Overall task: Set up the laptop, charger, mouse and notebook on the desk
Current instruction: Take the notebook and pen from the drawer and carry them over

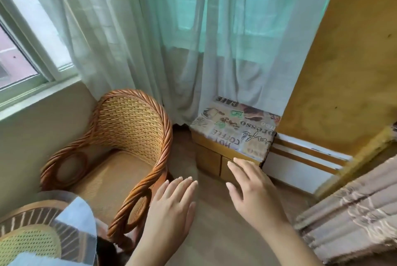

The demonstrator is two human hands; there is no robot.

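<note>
Your fingers are straight and spread, holding nothing: left hand hangs beside the wicker chair, right hand reaches toward the small cabinet, probably to start. No laptop, charger, mouse or notebook shows here.

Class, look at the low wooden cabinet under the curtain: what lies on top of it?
A coffee-print cloth covers the cabinet top, its front edge hanging over. The sheer curtain hides the cloth's back edge; anything beneath the cloth is unseen.
</note>
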